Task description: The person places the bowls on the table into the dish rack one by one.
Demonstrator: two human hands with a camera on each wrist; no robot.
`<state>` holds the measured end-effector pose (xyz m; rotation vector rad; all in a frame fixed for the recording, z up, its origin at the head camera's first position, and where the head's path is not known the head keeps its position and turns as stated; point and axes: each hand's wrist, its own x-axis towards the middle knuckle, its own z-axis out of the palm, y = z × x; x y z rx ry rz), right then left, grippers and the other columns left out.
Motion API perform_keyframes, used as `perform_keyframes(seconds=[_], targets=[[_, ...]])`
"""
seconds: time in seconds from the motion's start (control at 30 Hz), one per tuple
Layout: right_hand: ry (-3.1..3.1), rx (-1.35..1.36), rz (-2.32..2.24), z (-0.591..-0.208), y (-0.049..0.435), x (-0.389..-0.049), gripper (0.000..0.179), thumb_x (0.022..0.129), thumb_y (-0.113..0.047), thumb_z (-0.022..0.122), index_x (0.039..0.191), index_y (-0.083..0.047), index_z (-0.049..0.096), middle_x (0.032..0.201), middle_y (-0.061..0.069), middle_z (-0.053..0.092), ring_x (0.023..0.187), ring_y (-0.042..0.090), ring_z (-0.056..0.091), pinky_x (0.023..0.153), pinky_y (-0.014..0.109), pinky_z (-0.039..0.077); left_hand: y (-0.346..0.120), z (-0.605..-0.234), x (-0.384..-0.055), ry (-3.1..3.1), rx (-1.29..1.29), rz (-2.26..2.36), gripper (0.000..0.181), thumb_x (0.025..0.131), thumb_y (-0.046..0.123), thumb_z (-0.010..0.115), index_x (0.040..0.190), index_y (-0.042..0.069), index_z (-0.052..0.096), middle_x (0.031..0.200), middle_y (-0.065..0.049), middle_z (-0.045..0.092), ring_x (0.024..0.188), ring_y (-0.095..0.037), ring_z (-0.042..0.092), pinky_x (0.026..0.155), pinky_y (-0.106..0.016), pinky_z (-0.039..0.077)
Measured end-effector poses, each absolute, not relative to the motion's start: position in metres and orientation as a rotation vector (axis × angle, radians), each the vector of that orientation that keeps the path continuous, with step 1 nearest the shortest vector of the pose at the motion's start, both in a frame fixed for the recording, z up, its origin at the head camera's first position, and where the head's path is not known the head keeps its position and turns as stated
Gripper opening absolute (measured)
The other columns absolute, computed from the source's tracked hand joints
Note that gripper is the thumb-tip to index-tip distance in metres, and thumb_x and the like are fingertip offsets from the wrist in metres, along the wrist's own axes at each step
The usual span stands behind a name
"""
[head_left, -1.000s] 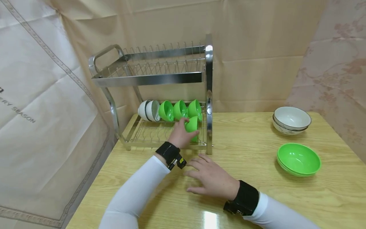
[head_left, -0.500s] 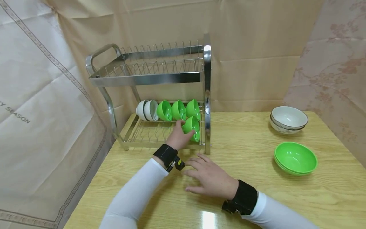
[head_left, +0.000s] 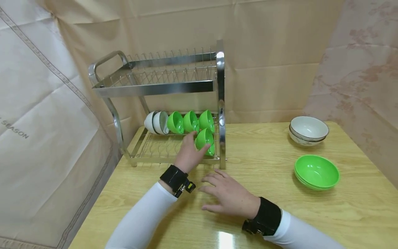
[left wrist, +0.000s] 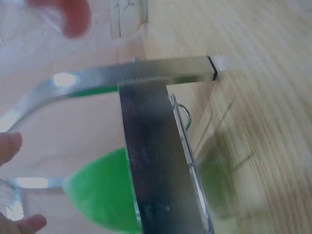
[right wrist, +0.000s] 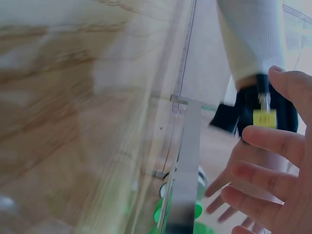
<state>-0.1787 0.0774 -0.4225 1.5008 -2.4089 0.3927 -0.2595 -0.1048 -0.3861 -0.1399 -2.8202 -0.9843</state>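
Observation:
On the lower tier of a metal dish rack [head_left: 152,90], a small green bowl [head_left: 204,141] stands on edge in the front row at the right. My left hand [head_left: 189,153] is just left of and in front of that bowl, thumb and fingers spread. In the left wrist view its fingers [left wrist: 9,147] show apart from the green bowl [left wrist: 105,192], part of which the rack's front bar hides. My right hand [head_left: 230,196] hovers over the table in front of the rack, fingers spread and holding nothing. Behind, several green bowls [head_left: 190,121] stand in a row beside two white bowls [head_left: 160,122].
The rack's upper tier [head_left: 174,74] is above the left hand, and its right upright [head_left: 221,103] is beside the front green bowl. On the wooden table [head_left: 258,155], stacked white bowls [head_left: 309,129] and larger stacked green bowls [head_left: 316,172] stand at the right.
My left hand has loosened from the front green bowl and drawn slightly back to the left. The bowl stays on edge in the rack. My right hand keeps its place, while the head view has shifted slightly.

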Motion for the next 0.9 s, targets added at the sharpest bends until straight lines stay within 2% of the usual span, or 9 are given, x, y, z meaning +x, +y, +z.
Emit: perform_keyframes(seconds=[0.2,0.37,0.47,0.67,0.9], targets=[[-2.495,1.397,0.408,-0.42,0.107,-0.175,0.052,0.086,-0.055,0.064,0.123,-0.018,0.064,0.129,0.006,0.058,0.125,0.024,0.04,0.112,0.051,0.025,-0.098,-0.389,-0.228,-2.761,-0.364,-0.676,0.08,0.087,0.061,0.059,0.148,0.016,0.036,0.146,-0.019,0.035,0.128,-0.033,0.034,0.096,-0.057,0.044],[-2.528,1.239,0.423,-0.417,0.145,-0.173,0.053,0.085,-0.054,0.065,0.123,-0.017,0.063,0.128,0.006,0.058,0.122,0.021,0.043,0.11,0.051,0.028,-0.088,-0.396,-0.203,-2.739,-0.507,-0.476,0.082,0.085,0.069,0.054,0.148,0.021,0.038,0.148,-0.019,0.032,0.131,-0.036,0.028,0.104,-0.058,0.034],[-2.552,1.128,0.43,-0.416,0.168,-0.172,0.055,0.084,-0.052,0.067,0.123,-0.014,0.062,0.128,0.007,0.057,0.121,0.021,0.044,0.109,0.052,0.029,-0.083,-0.399,-0.194,-2.713,-0.565,-0.428,0.082,0.084,0.072,0.051,0.148,0.022,0.039,0.148,-0.018,0.032,0.131,-0.037,0.028,0.106,-0.057,0.033],[-2.596,0.879,0.382,-0.418,0.215,-0.168,0.052,0.081,-0.043,0.073,0.12,-0.009,0.063,0.124,0.012,0.059,0.116,0.028,0.047,0.101,0.054,0.037,-0.077,-0.404,-0.188,-2.711,-0.637,-0.458,0.083,0.083,0.072,0.053,0.149,0.024,0.037,0.147,-0.018,0.034,0.132,-0.036,0.027,0.107,-0.057,0.03],[-2.747,0.589,0.271,-0.409,0.27,-0.165,0.048,0.083,-0.03,0.072,0.118,0.001,0.062,0.118,0.021,0.06,0.11,0.037,0.051,0.092,0.058,0.042,-0.073,-0.406,-0.189,-2.737,-0.654,-0.461,0.083,0.085,0.076,0.044,0.15,0.025,0.035,0.147,-0.016,0.034,0.132,-0.034,0.026,0.109,-0.056,0.029]])
